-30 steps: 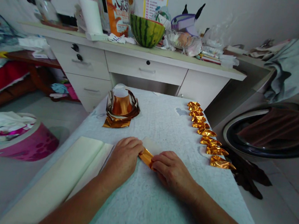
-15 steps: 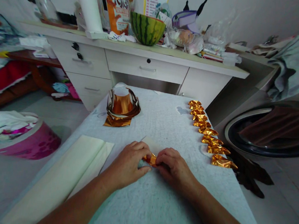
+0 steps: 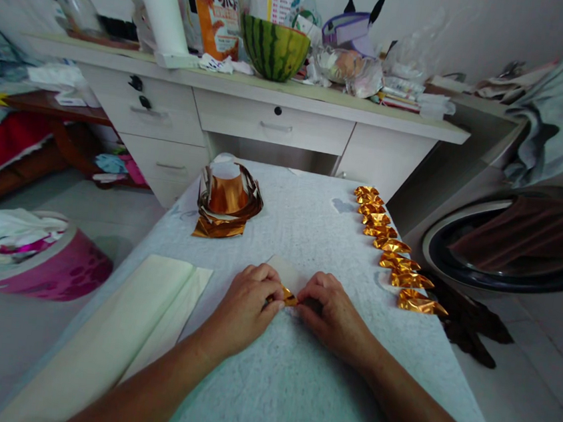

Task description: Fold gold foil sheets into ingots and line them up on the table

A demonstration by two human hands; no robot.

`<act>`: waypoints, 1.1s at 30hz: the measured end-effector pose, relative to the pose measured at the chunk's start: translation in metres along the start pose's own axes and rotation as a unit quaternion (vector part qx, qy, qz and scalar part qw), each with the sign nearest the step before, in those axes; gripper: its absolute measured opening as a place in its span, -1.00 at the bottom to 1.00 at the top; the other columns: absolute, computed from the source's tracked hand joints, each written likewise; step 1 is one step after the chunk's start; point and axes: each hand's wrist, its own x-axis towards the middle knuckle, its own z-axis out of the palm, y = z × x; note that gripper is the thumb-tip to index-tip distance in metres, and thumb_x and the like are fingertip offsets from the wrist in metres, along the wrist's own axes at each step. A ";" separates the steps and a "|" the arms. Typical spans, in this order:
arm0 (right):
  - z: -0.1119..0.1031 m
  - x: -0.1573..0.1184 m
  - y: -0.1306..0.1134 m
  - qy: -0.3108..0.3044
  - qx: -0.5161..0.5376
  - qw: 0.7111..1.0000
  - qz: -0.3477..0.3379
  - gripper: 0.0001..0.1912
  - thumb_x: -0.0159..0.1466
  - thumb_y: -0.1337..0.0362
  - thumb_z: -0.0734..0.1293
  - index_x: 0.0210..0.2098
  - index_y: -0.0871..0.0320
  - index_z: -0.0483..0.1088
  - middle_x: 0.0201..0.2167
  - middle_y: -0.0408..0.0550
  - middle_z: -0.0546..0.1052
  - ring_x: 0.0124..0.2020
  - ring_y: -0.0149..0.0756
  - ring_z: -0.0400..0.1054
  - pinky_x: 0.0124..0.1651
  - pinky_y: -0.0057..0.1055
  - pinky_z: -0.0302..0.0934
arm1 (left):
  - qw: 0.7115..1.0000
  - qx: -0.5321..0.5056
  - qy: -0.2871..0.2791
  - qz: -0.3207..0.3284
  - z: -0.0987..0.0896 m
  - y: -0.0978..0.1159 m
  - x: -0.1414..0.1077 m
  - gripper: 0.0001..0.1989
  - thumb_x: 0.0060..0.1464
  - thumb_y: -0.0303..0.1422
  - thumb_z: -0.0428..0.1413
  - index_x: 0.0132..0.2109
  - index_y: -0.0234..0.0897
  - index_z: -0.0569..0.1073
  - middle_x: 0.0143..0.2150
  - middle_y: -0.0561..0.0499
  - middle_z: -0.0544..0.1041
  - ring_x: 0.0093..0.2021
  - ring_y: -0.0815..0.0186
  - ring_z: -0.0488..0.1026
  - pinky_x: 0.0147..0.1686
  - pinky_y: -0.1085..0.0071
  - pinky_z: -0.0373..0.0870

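Observation:
A small piece of gold foil [image 3: 289, 298] is held between my two hands, over a pale sheet of paper [image 3: 286, 270] on the cloth-covered table [image 3: 304, 227]. My left hand [image 3: 252, 302] pinches the foil's left end with fingers and thumb together. At its right end, the closed fingertips of my right hand [image 3: 326, 310] grip the foil. Several folded gold foil pieces [image 3: 405, 278] form a row along the table's right edge. At the back left, a ring of gold foil strips [image 3: 248, 201] surrounds a gold-wrapped cup shape [image 3: 227, 192].
Folded cream paper [image 3: 123, 328] lies on the table's left side. Beyond the table, a white cabinet [image 3: 251, 117] bears a watermelon-patterned bowl [image 3: 274, 49] and bags. A pink bin [image 3: 67, 269] stands left, a washing machine [image 3: 489, 246] right.
Both hands have shifted slightly and stay on the foil. My left thumb has risen against the foil, and the visible part of the foil looks narrower and more pointed.

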 end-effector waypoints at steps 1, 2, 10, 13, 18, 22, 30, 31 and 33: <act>0.000 0.000 0.000 0.000 0.003 1.000 0.003 -0.93 0.19 0.42 0.36 -0.35 0.13 0.46 -0.36 -0.10 0.38 -0.26 -0.29 0.24 -0.17 -0.31 0.09 | 1.000 0.001 0.001 -0.001 0.000 0.000 0.000 -0.90 0.05 -0.48 0.09 -0.38 -0.23 0.48 -0.24 0.01 0.42 -0.17 0.24 0.35 -0.14 0.28 0.29; 0.000 0.000 -0.001 0.000 0.005 1.000 0.006 -0.93 0.20 0.41 0.36 -0.35 0.13 0.46 -0.36 -0.10 0.38 -0.25 -0.28 0.24 -0.16 -0.31 0.09 | 1.000 0.002 0.003 -0.001 0.001 0.000 0.000 -0.90 0.04 -0.48 0.09 -0.38 -0.23 0.47 -0.25 0.01 0.42 -0.17 0.24 0.35 -0.14 0.28 0.29; 0.002 0.005 -0.007 -0.008 -0.038 0.998 0.045 -0.86 0.26 0.40 0.28 -0.42 0.17 0.44 -0.38 -0.05 0.39 -0.27 -0.26 0.23 -0.18 -0.30 0.06 | 1.000 0.015 0.009 -0.006 0.003 0.001 -0.001 -0.90 0.02 -0.48 0.10 -0.43 -0.24 0.41 -0.26 0.01 0.40 -0.18 0.24 0.35 -0.16 0.27 0.29; 0.006 0.007 -0.008 0.004 -0.062 0.997 0.054 -0.84 0.26 0.38 0.28 -0.46 0.17 0.43 -0.40 -0.06 0.39 -0.29 -0.27 0.22 -0.20 -0.31 0.04 | 1.000 0.019 0.010 -0.001 0.003 0.001 0.000 -0.89 0.07 -0.42 0.10 -0.42 -0.24 0.42 -0.25 0.01 0.41 -0.19 0.24 0.34 -0.16 0.27 0.29; 0.011 0.006 -0.004 0.039 -0.088 0.993 0.068 -0.86 0.21 0.34 0.33 -0.49 0.16 0.42 -0.43 -0.06 0.39 -0.32 -0.26 0.22 -0.23 -0.32 0.02 | 0.999 0.027 0.020 -0.017 0.005 0.003 0.000 -0.86 0.06 -0.44 0.09 -0.46 -0.25 0.40 -0.27 0.01 0.40 -0.21 0.24 0.33 -0.19 0.28 0.28; 0.012 0.007 -0.003 0.046 -0.090 0.992 0.072 -0.86 0.19 0.34 0.36 -0.51 0.15 0.42 -0.44 -0.07 0.41 -0.34 -0.27 0.22 -0.24 -0.31 0.02 | 0.999 0.023 0.029 -0.023 0.008 0.004 0.000 -0.83 0.03 -0.49 0.09 -0.51 -0.26 0.36 -0.29 0.01 0.39 -0.22 0.25 0.33 -0.16 0.28 0.28; 0.013 0.007 -0.003 0.055 -0.086 0.992 0.075 -0.87 0.16 0.35 0.36 -0.52 0.16 0.41 -0.45 -0.07 0.41 -0.35 -0.27 0.22 -0.26 -0.32 0.02 | 0.999 0.026 0.035 -0.031 0.009 0.004 0.001 -0.84 0.00 -0.49 0.11 -0.51 -0.26 0.38 -0.28 0.01 0.38 -0.20 0.23 0.33 -0.16 0.26 0.29; 0.014 0.008 -0.002 0.054 -0.085 0.992 0.075 -0.86 0.16 0.34 0.36 -0.53 0.16 0.41 -0.46 -0.07 0.41 -0.35 -0.27 0.22 -0.26 -0.32 0.02 | 0.999 0.024 0.034 -0.033 0.008 0.004 0.001 -0.85 0.01 -0.48 0.11 -0.51 -0.25 0.39 -0.28 0.01 0.38 -0.19 0.23 0.33 -0.16 0.26 0.29; 0.014 0.008 -0.002 0.052 -0.083 0.992 0.077 -0.86 0.16 0.34 0.36 -0.53 0.16 0.42 -0.46 -0.07 0.41 -0.35 -0.27 0.22 -0.26 -0.32 0.02 | 0.999 0.017 0.032 -0.038 0.008 0.004 0.001 -0.87 0.02 -0.47 0.11 -0.47 -0.25 0.41 -0.27 0.01 0.39 -0.18 0.23 0.33 -0.15 0.25 0.28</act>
